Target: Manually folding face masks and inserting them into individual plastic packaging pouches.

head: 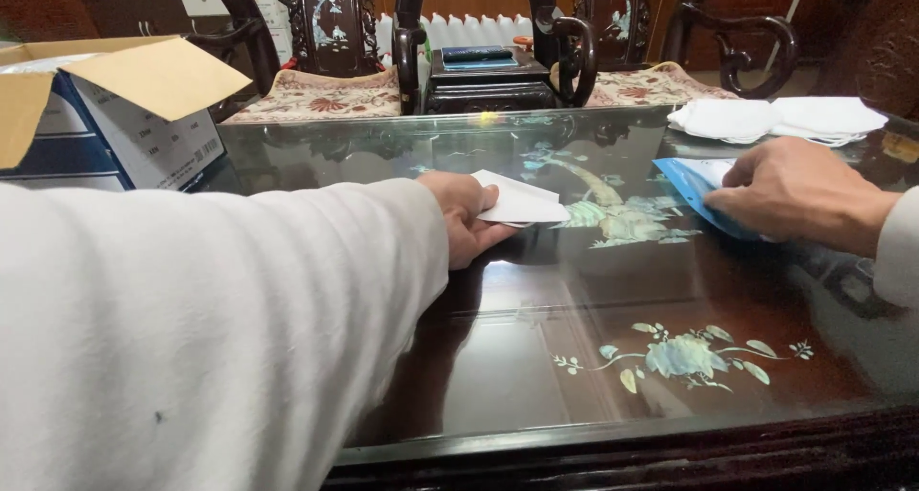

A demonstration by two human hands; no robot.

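Hiding much of the left hand [466,225] behind a wide cream sleeve [191,328]. Pinching a folded white mask [522,203], flat and crisp-edged, over the dark glossy inlaid table [536,357]. Pressing the right hand [790,192], fingers curled, onto a blue packet [697,189], partly covered. Lying beyond: a stack of white masks [775,118], and a cardboard box [105,108] cut off at left.

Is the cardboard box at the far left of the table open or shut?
Open: the cardboard box has its brown flaps folded outward above its blue and white sides.
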